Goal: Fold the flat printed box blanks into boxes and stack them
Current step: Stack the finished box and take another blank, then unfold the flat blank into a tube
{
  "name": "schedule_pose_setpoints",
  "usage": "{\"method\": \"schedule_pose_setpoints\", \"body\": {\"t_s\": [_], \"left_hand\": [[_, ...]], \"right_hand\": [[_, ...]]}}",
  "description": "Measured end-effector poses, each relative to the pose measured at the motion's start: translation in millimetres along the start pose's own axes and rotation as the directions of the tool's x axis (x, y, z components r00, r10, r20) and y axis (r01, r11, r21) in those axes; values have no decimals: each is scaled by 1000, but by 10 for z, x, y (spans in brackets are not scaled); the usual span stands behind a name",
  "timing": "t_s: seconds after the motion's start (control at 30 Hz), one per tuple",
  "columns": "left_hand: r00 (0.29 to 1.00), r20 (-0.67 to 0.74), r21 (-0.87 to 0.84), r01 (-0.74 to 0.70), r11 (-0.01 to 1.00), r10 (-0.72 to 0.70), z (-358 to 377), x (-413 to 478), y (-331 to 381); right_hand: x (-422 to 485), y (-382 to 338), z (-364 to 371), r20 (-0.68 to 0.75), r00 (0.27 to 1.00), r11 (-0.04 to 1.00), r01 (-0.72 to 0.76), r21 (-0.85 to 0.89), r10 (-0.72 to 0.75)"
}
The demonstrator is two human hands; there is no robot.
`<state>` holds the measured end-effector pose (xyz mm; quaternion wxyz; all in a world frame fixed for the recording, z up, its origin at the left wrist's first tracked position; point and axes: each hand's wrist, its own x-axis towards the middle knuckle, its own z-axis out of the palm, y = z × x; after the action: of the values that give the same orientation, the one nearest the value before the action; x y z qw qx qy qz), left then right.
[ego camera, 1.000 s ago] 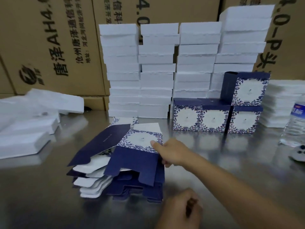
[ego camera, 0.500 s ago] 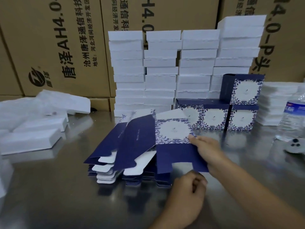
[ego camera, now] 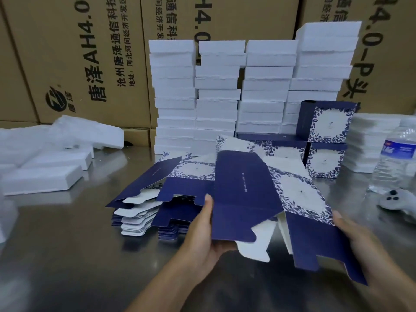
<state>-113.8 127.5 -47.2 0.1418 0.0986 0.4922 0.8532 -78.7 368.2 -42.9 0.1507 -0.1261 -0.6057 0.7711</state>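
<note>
Both forearms reach forward from the lower edge of the view, and the two hands hold one box blank point(ego camera: 243, 199) between them, lifted off the steel table point(ego camera: 67, 255). The left hand point(ego camera: 200, 230) grips the blank's left edge: its thumb lies flat along the navy panel, pointing away from the person, and its fingers are tucked out of sight underneath. The right hand point(ego camera: 358, 242) clasps the right edge by the floral panel, thumb on top and palm behind the card. The blank is partly opened, creased between the navy and floral panels, with its white-backed lower flaps hanging loose. Just left of it on the table sits the pile of flat blanks point(ego camera: 144, 212). Behind it, at the back right, are the folded boxes point(ego camera: 326, 122), one stacked on the row.
</note>
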Motion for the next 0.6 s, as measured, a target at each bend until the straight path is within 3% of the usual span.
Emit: {"method": "schedule_pose_setpoints", "body": {"t_s": [0.23, 0.4, 0.53, 0.6], "left_hand": [[993, -84, 204, -65, 977, 84, -99, -16, 151], [983, -71, 439, -119, 890, 167, -198, -18, 170], [928, -57, 680, -235, 695, 369, -168, -30, 110], [900, -69, 689, -270, 673, 431, -153, -37, 107]], "right_hand": [[-16, 85, -26, -36, 999, 999, 35, 16, -34], [6, 118, -96, -43, 995, 996, 86, -25, -87], [-2, 153, -101, -3, 997, 997, 81, -16, -81], [-7, 183, -98, 29, 996, 997, 80, -24, -79]]}}
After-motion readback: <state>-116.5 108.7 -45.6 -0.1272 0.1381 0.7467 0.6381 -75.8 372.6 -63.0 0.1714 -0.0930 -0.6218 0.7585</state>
